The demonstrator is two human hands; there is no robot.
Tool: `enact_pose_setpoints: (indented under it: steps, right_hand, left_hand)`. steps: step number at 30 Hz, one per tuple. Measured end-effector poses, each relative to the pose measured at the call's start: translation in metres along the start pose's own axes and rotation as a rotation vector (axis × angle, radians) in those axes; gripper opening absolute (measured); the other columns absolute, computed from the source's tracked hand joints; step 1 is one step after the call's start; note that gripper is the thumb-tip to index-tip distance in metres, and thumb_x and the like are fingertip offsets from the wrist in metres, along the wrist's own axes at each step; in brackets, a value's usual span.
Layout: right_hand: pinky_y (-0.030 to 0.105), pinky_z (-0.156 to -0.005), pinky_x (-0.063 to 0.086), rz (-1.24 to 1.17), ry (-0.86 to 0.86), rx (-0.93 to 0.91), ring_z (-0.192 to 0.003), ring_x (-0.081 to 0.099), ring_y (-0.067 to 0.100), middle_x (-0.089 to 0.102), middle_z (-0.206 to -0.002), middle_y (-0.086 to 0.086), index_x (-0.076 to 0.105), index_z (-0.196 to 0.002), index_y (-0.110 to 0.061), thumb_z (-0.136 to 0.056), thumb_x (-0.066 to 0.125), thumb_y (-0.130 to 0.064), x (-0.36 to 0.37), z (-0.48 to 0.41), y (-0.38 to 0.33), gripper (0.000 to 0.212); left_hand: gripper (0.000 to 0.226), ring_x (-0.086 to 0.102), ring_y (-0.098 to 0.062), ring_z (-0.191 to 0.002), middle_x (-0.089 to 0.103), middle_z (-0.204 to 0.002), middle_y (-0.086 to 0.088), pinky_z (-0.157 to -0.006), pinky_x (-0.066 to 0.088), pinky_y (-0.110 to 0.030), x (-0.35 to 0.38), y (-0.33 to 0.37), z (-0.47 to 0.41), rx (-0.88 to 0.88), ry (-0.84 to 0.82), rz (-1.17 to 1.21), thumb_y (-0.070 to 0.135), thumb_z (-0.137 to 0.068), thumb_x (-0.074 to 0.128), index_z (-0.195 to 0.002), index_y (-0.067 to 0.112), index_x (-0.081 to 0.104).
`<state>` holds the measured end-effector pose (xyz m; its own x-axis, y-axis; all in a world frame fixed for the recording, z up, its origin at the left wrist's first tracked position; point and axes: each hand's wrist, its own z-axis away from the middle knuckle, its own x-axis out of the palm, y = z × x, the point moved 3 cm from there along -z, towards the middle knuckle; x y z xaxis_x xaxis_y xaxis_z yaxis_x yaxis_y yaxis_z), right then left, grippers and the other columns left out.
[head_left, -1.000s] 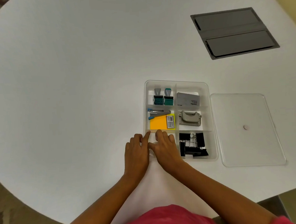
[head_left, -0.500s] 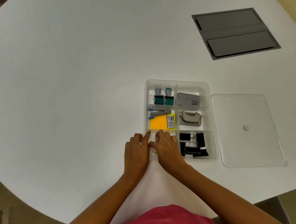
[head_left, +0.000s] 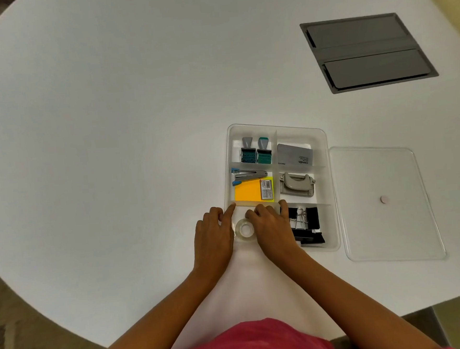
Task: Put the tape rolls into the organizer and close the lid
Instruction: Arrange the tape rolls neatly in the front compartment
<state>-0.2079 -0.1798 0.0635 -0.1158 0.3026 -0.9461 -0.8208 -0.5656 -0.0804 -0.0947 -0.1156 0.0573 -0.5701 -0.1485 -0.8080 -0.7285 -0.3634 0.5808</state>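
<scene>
While both hands rest at the near-left corner of the clear plastic organizer (head_left: 330,183), a clear tape roll (head_left: 244,229) lies flat in the near-left compartment, showing between them. The left hand (head_left: 214,238) sits at the organizer's left edge, its index finger stretched forward along the wall and the other fingers loosely curled, gripping nothing. The right hand (head_left: 275,229) lies palm down over the same compartment, fingers slightly bent and close together, its fingertips just beside the roll; whether it holds or covers anything beneath cannot be told. Black binder clips (head_left: 307,227) fill the near-right compartment. Orange sticky notes (head_left: 247,190) and a stapler (head_left: 248,175) share the middle-left compartment, a grey hole punch (head_left: 296,187) the middle-right. Two stamps (head_left: 256,152) stand in the far-left one, with a grey box (head_left: 294,155) to their right. The transparent lid (head_left: 383,204) lies flat on the white table (head_left: 111,128) just right of the organizer, which stands open. A grey cable hatch (head_left: 367,53) is set in the table farther off
</scene>
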Motion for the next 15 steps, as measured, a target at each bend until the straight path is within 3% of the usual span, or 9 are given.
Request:
enact_pose_setpoints:
  steps: [5, 8, 11, 15]
  right_hand:
    - [0.057, -0.107, 0.026, -0.024, 0.036, 0.015, -0.092, 0.065, 0.032, 0.067, -0.097, 0.014, 0.064, -0.108, -0.011, -0.081, 0.061, 0.005, 0.0030, 0.0062, 0.0014, 0.031]
    - [0.060, -0.107, 0.025, -0.045, 0.051, 0.029, -0.093, 0.065, 0.033, 0.068, -0.098, 0.015, 0.064, -0.108, -0.010, -0.080, 0.064, 0.005, 0.0041, 0.0080, 0.0029, 0.032]
    - [0.057, -0.110, 0.020, -0.053, 0.018, 0.033, -0.102, 0.062, 0.032, 0.065, -0.107, 0.015, 0.060, -0.116, -0.012, -0.084, 0.060, 0.002, 0.0051, 0.0070, 0.0025, 0.035]
    - [0.055, -0.112, 0.015, -0.066, 0.026, 0.021, -0.113, 0.054, 0.030, 0.058, -0.121, 0.012, 0.052, -0.127, -0.017, -0.085, 0.059, 0.000, 0.0044, 0.0035, -0.0041, 0.045]
  left_hand:
    - [0.033, 0.060, -0.031, -0.067, 0.064, -0.084, -0.017, -0.055, 0.053, -0.039, -0.0017, 0.0019, 0.0008, 0.004, 0.050, 0.060, 0.003, -0.080, 0.068, -0.110, 0.009, 0.057]
    - [0.037, 0.056, -0.034, -0.079, 0.060, -0.096, -0.017, -0.065, 0.049, -0.042, 0.0007, 0.0011, 0.0002, 0.049, -0.018, -0.045, 0.003, -0.084, 0.060, -0.119, 0.013, 0.054]
    - [0.028, 0.058, -0.032, -0.072, 0.064, -0.087, -0.019, -0.061, 0.053, -0.041, -0.0042, 0.0025, 0.0011, -0.027, 0.018, 0.085, 0.006, -0.084, 0.065, -0.111, 0.006, 0.059]
    - [0.041, 0.056, -0.036, -0.082, 0.059, -0.098, -0.019, -0.068, 0.049, -0.042, -0.0021, 0.0030, 0.0005, 0.084, -0.027, -0.098, -0.002, -0.080, 0.062, -0.119, 0.009, 0.055]
